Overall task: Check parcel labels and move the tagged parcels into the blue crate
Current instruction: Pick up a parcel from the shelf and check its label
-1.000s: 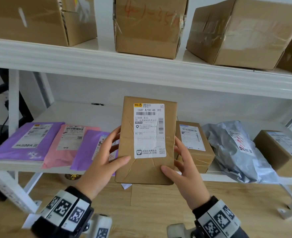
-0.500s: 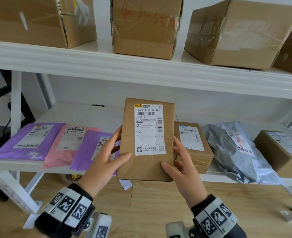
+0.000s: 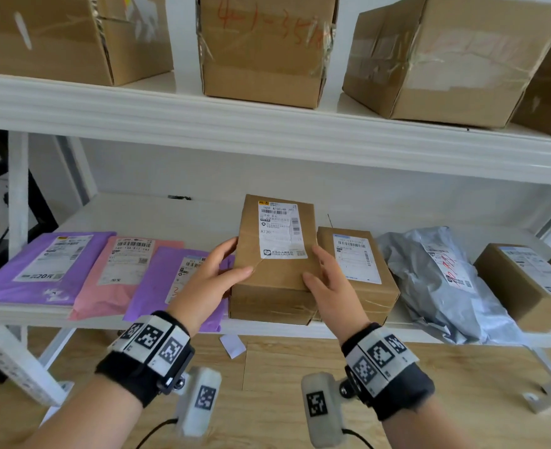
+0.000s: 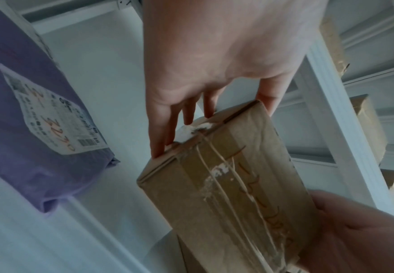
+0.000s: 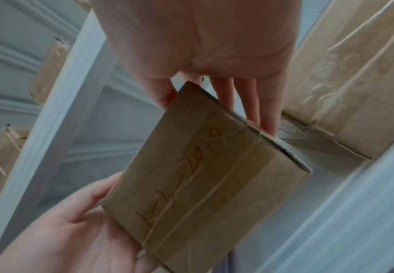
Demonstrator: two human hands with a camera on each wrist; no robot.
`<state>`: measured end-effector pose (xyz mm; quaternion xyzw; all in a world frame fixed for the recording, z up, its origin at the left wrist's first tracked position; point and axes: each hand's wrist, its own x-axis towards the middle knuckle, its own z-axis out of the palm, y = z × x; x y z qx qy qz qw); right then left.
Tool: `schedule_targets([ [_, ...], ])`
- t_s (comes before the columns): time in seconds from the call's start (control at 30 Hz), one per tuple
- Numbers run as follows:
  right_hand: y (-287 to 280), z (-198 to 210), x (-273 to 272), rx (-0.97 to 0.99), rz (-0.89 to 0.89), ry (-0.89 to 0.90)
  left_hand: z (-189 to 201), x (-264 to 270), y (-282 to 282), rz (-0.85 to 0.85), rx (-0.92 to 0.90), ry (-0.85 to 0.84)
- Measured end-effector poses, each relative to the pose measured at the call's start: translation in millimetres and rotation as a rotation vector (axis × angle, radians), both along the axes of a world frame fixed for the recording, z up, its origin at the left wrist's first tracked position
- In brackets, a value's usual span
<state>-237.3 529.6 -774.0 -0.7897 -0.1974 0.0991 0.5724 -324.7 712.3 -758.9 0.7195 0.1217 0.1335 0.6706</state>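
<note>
A brown cardboard parcel [image 3: 274, 280] with a white shipping label [image 3: 280, 231] on its top face lies tilted over the lower shelf's front edge [image 3: 267, 330]. My left hand [image 3: 216, 273] grips its left side, thumb on top. My right hand [image 3: 326, 283] grips its right side the same way. The underside of the parcel [image 5: 203, 175] carries tape and orange handwriting, which also shows on the parcel [image 4: 226, 184] in the left wrist view. I cannot tell whether it touches the shelf. No blue crate is in view.
Left of the parcel lie a purple mailer [image 3: 40, 267], a pink mailer [image 3: 128, 270] and another purple mailer [image 3: 167, 280]. On the right sit a small brown box [image 3: 358, 267], a grey bag [image 3: 439, 280] and a brown box [image 3: 520, 280]. Large cartons [image 3: 261, 50] fill the upper shelf.
The parcel was held upright with its label facing me. It has tipped back and come down towards the lower shelf, both hands still on it.
</note>
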Motion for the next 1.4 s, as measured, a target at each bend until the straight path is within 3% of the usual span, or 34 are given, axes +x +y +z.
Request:
schedule_targets([
  [0.4,18,-1,10,-0.247,-0.044,-0.029,-16,19,3,0.014,0.023,0.102],
  [0.87,23,-6,11,-0.312,-0.016,0.01,-32,25,10,-0.001,0.053,0.156],
  [1.4,25,-24,12,-0.347,-0.016,-0.088,-37,17,3,-0.012,0.181,0.167],
])
